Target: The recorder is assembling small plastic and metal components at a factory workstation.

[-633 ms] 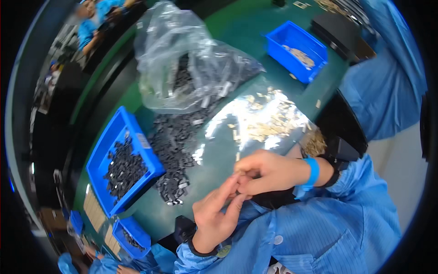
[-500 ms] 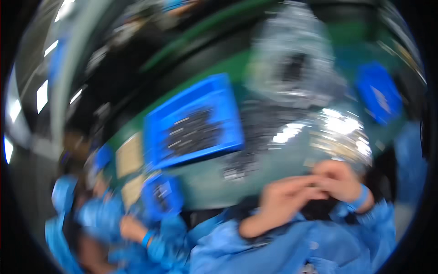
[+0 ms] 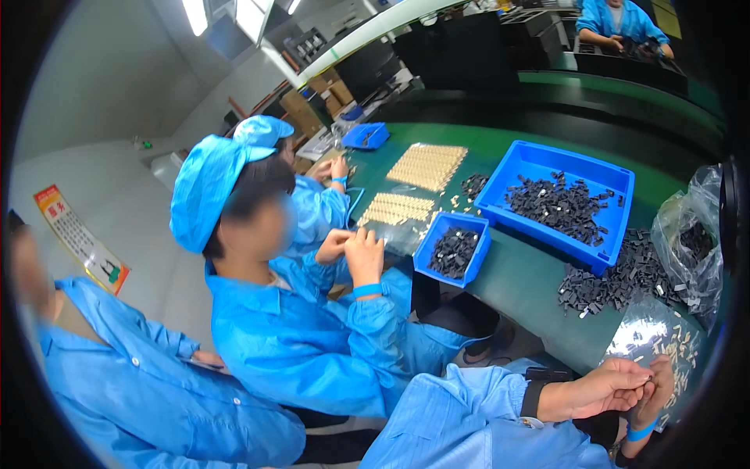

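Note:
At the lower right, my left hand (image 3: 601, 388) and my right hand (image 3: 661, 389) meet fingertip to fingertip over the table's near edge. Both are closed in a pinch around something tiny and dark, too small to make out. My right wrist wears a blue band, my left a black one. Just beyond the hands lies a clear plastic sheet (image 3: 642, 324) with small cream pieces (image 3: 678, 348) scattered on it. A loose pile of small black parts (image 3: 617, 277) spreads past it, next to a clear plastic bag (image 3: 691, 234) holding more of them.
A large blue bin (image 3: 500, 211) and a small blue bin (image 3: 426, 270) hold black parts on the green table (image 3: 519, 301). Rows of cream pieces (image 3: 426, 166) lie farther left. A seated co-worker (image 3: 289, 320) works close on my left; another person (image 3: 148, 367) stands behind.
The view has swung left and steadied from a blur, bringing the co-workers and wall into sight. My hands now appear farther right in the picture, still together.

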A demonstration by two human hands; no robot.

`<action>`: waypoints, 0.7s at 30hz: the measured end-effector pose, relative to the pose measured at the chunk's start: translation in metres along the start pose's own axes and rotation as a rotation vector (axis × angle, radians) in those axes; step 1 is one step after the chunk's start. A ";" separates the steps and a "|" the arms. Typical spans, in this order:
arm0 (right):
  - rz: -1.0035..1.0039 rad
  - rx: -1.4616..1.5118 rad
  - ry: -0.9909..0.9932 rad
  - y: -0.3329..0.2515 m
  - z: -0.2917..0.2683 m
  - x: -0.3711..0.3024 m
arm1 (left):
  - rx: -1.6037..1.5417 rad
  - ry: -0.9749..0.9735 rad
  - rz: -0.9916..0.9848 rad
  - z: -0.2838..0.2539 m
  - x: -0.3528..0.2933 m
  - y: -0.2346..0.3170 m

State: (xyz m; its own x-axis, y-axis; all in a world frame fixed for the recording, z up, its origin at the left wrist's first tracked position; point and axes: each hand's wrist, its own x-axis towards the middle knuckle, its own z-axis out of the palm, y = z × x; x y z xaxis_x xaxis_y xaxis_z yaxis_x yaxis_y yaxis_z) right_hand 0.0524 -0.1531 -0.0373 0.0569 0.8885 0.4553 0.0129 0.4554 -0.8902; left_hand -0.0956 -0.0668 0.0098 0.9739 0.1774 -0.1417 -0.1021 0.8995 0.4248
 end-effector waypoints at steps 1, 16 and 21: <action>-0.021 -0.003 -0.031 0.000 -0.001 -0.001 | 0.015 -0.012 -0.007 0.001 -0.002 0.002; 0.117 -0.529 0.327 -0.086 0.003 0.010 | 1.116 0.328 0.652 0.041 -0.066 0.065; 0.303 -0.752 0.511 -0.098 -0.028 -0.007 | 1.491 0.579 1.369 0.014 -0.048 0.137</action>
State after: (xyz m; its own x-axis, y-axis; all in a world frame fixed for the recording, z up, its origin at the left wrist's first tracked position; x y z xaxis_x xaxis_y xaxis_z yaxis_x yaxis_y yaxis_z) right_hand 0.0785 -0.2050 0.0463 0.5896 0.7494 0.3014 0.5533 -0.1029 -0.8266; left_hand -0.1531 0.0424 0.0876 0.2468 0.6287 0.7375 -0.0401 -0.7537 0.6560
